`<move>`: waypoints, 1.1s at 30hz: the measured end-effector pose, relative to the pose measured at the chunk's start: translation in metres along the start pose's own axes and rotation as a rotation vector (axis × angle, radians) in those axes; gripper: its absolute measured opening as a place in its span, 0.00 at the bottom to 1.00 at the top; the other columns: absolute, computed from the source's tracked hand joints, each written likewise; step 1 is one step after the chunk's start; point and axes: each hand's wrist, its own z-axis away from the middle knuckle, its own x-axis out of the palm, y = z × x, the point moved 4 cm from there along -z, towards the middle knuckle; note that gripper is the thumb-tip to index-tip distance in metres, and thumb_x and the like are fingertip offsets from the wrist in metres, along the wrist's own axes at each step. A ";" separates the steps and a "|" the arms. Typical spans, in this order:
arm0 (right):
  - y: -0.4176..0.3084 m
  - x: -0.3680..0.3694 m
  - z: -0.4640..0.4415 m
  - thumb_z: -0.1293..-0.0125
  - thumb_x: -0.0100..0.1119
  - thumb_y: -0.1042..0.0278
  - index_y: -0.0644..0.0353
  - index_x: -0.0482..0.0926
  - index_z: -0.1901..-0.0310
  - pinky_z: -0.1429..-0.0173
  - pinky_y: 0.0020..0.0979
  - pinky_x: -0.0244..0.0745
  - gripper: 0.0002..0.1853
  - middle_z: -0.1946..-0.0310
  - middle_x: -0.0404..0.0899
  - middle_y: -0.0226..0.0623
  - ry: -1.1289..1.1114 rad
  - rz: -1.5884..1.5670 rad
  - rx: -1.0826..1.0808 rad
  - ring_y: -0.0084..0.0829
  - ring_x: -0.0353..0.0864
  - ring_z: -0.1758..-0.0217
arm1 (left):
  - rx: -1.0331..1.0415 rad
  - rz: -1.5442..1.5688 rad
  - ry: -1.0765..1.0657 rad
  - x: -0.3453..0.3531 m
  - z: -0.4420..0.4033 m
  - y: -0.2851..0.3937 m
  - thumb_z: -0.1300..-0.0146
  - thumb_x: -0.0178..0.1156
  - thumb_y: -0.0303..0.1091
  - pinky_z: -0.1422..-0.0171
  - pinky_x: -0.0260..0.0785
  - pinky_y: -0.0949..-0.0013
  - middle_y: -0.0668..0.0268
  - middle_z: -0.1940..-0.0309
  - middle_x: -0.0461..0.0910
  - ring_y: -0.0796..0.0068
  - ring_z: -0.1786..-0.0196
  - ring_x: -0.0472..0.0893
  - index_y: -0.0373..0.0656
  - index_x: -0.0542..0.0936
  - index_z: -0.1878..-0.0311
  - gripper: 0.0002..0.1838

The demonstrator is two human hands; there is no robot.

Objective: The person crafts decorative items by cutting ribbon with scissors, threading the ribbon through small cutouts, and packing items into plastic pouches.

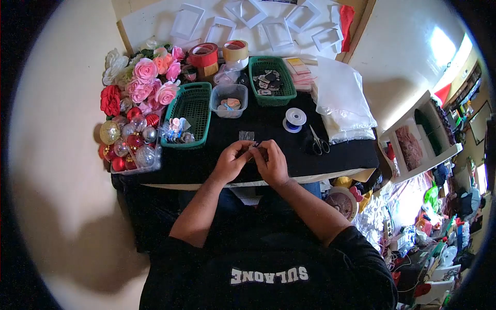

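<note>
Over the front part of the black-covered table, my left hand (232, 161) and my right hand (271, 161) meet at the fingertips. Both are closed in a pinch around something small that the fingers mostly hide. Just behind them lies a small clear plastic piece (246, 136). A white spool (295, 118) with a blue centre and a pair of scissors (320, 144) are to the right. Further back stand a clear tub (229, 113) with small flat pieces and a green basket (296, 95) holding dark and white pieces.
At the left are another green basket (206, 124), artificial flowers (146, 71) and a container of ornaments (134, 139). Tape rolls (203, 55) stand at the back, with white frames (276, 33) behind. Plastic bags (343, 95) lie at the right.
</note>
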 end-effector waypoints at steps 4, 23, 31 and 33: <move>0.003 0.000 0.001 0.33 0.60 0.71 0.62 0.72 0.57 0.65 0.40 0.72 0.08 0.66 0.73 0.43 0.018 0.012 -0.043 0.43 0.77 0.67 | -0.001 -0.003 -0.005 -0.001 0.000 0.000 0.31 0.61 0.35 0.52 0.72 0.74 0.69 0.61 0.80 0.80 0.58 0.79 0.41 0.79 0.49 0.12; 0.001 -0.002 -0.003 0.33 0.59 0.72 0.63 0.74 0.54 0.57 0.40 0.74 0.08 0.60 0.74 0.45 0.015 0.001 -0.032 0.46 0.77 0.58 | 0.005 -0.032 -0.026 0.000 0.000 0.002 0.32 0.60 0.33 0.48 0.73 0.69 0.64 0.57 0.82 0.76 0.54 0.80 0.39 0.79 0.49 0.12; 0.002 -0.001 -0.004 0.29 0.53 0.73 0.65 0.75 0.55 0.57 0.35 0.74 0.06 0.62 0.73 0.43 0.051 -0.045 -0.064 0.39 0.78 0.61 | 0.264 -0.351 0.149 0.003 0.005 0.014 0.39 0.62 0.32 0.52 0.70 0.64 0.63 0.65 0.79 0.68 0.58 0.76 0.39 0.81 0.57 0.09; 0.006 -0.002 -0.004 0.29 0.53 0.72 0.65 0.75 0.55 0.56 0.36 0.73 0.06 0.61 0.74 0.44 0.059 -0.071 -0.019 0.42 0.77 0.60 | 0.333 -0.404 0.200 0.007 0.008 0.021 0.41 0.62 0.31 0.52 0.68 0.62 0.63 0.65 0.78 0.65 0.58 0.74 0.39 0.81 0.59 0.09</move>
